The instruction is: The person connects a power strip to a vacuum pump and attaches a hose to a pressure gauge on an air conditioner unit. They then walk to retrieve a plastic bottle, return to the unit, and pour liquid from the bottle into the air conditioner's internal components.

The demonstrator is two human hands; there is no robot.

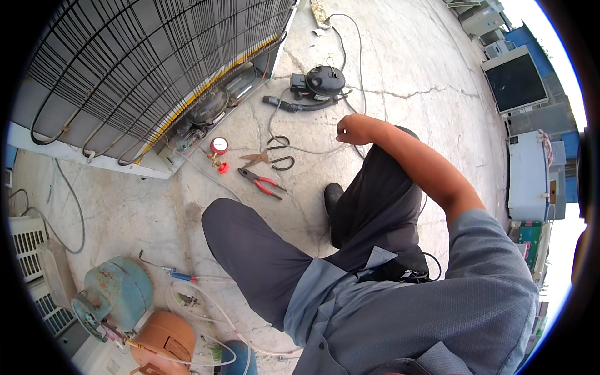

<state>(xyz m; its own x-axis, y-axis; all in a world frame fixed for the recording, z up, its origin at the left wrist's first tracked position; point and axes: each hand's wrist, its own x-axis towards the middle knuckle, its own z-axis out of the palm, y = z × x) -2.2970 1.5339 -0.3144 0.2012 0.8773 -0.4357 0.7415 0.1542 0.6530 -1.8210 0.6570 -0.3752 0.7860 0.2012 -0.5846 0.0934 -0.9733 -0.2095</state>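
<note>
Far to the left of the scissors (pixel 265 157) there is a white box with slits (pixel 28 244), by the edge of the view. A rusty blue-green tank (pixel 128 287) comes next, left of the scissors and closer to the person. An orange tank (pixel 169 334) is just beside it. Up and left of the scissors is the back of a big fridge (pixel 69 112), with lots of thin black bars (pixel 156 56). A little round gauge (pixel 219 145) with a red edge lies on the floor (pixel 294 206), near the scissors on their left. The red and black pliers (pixel 270 182) are just beside the scissors, on the side near the person. The person's left hand is out of sight, so I can't tell what it does. A round black motor (pixel 325 81) sits past the scissors, a bit to the right. A thin grey cord (pixel 306 150) runs right by the scissors' handles and goes below the right hand (pixel 354 130). That hand is to the right of the scissors, with its fingers curled into a loose fist. I can't tell if anything is inside. Far right of the scissors is a pale blue box (pixel 528 175).
</note>
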